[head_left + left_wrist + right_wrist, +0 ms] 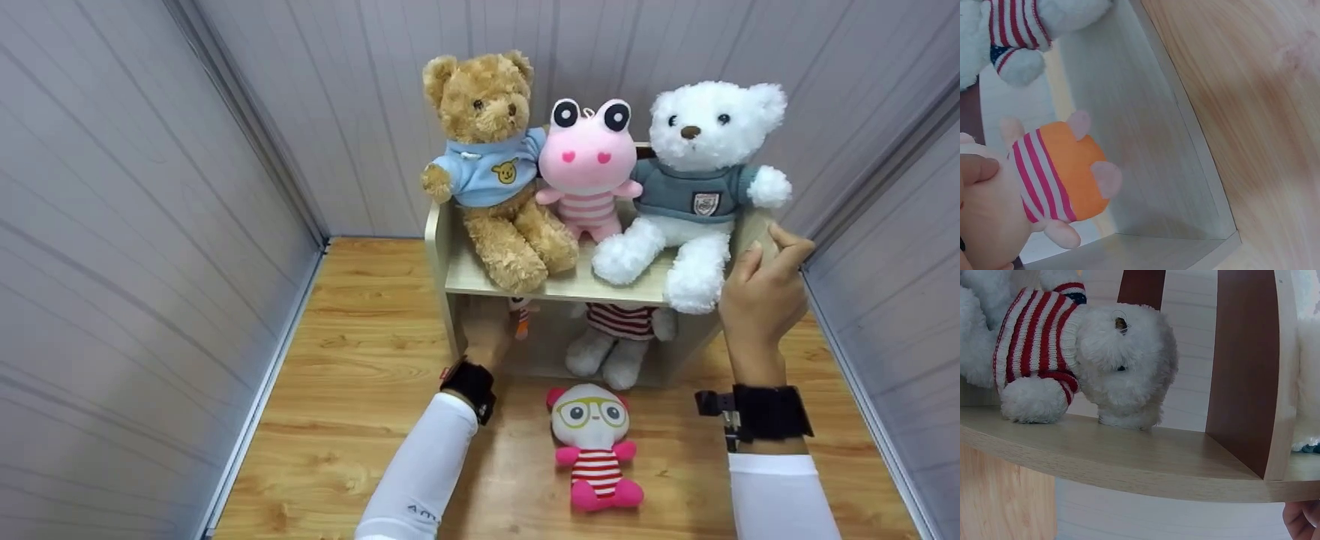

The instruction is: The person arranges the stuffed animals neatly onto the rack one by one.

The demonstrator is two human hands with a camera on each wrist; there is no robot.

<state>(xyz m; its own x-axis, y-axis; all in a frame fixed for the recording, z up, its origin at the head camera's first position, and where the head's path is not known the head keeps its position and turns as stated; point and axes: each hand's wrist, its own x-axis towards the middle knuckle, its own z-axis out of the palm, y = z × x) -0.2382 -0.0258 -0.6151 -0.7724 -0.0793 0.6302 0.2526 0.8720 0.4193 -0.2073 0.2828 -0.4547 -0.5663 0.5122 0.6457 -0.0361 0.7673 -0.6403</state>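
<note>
My left hand point(486, 326) reaches into the lower compartment of a small wooden shelf point(559, 291). It holds a plush toy point(1072, 169) by its pale, round head; the toy has a striped top and orange bottoms. In the left wrist view the thumb point(979, 169) presses into the head, and the toy lies sideways in the picture. My right hand point(766, 300) grips the front edge of the shelf's right side panel. Beside the held toy, a white plush bear point(1129, 365) in a red-and-white striped sweater sits in the same compartment.
On the top board sit a brown teddy bear point(491, 172), a pink plush frog point(589, 165) and a white bear point(697, 165) in a green sweater. A plush toy with yellow glasses point(598, 446) lies on the wooden floor point(352, 360) before the shelf. Grey panel walls point(360, 112) stand around.
</note>
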